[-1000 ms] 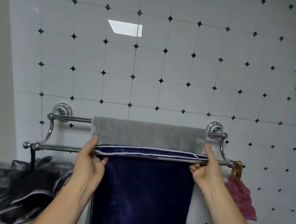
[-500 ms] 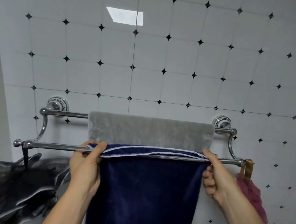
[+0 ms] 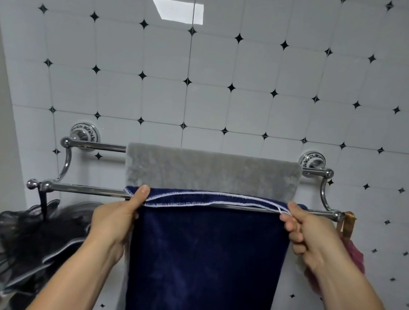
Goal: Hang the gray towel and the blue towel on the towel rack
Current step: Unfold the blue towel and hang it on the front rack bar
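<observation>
I'm looking straight at the towel rack (image 3: 86,190), chrome, two bars on the tiled wall (image 3: 204,99). The gray towel (image 3: 211,172) is draped over the upper rear bar, hanging flat. The blue towel (image 3: 206,268) hangs over the lower front bar, its white-stitched edge folded across the top. My left hand (image 3: 115,221) pinches the towel's top left corner, thumb lying on the stitched hem at the bar, the other fingers tucked behind the cloth. My right hand (image 3: 316,237) grips the top right corner, thumb on the hem, fingers curled around the towel's side edge just under the bar. So the blue cloth runs stretched between my two hands. A black mesh bundle (image 3: 25,239) hangs off the rack's left end; something pink (image 3: 356,256) hangs from a gold loop (image 3: 347,225) at the right end
</observation>
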